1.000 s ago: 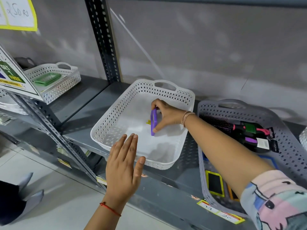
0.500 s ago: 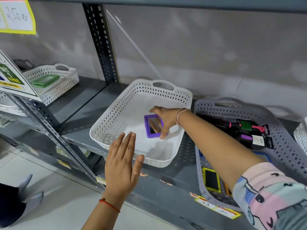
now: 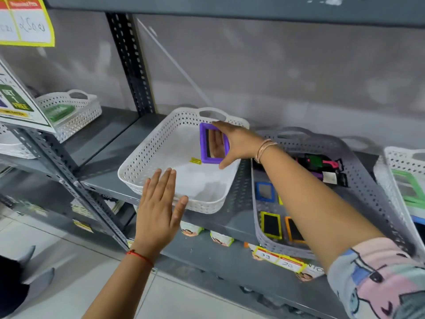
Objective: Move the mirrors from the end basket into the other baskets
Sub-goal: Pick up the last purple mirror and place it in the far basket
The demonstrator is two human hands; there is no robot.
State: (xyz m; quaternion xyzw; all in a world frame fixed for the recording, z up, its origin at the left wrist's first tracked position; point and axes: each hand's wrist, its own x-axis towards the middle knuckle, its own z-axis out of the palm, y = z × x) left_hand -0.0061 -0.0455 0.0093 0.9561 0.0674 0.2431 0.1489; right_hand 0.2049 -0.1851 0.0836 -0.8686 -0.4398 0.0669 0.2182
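A purple-framed mirror (image 3: pixel 212 146) stands tilted above the floor of the white basket (image 3: pixel 147 153), gripped at its right edge by my right hand (image 3: pixel 236 143). A small yellow tag (image 3: pixel 195 160) lies on the basket floor beside it. My left hand (image 3: pixel 158 212) hovers flat and open at the basket's front rim, holding nothing. The grey basket (image 3: pixel 368 185) to the right holds a blue-framed mirror (image 3: pixel 265 192), a yellow-framed one (image 3: pixel 271 224) and an orange-framed one (image 3: pixel 293 229), partly behind my right forearm.
Hairbrushes (image 3: pixel 322 164) lie at the back of the grey basket. A white basket (image 3: pixel 391 171) at the far right holds a green-framed mirror (image 3: pixel 409 187). Another white basket (image 3: pixel 76 111) with a green item sits on the left shelf. A perforated upright (image 3: pixel 131 65) divides the shelves.
My right hand has lifted the purple mirror and turned it from edge-on to facing me, moving it toward the basket's back right. My left hand stayed near the front rim.
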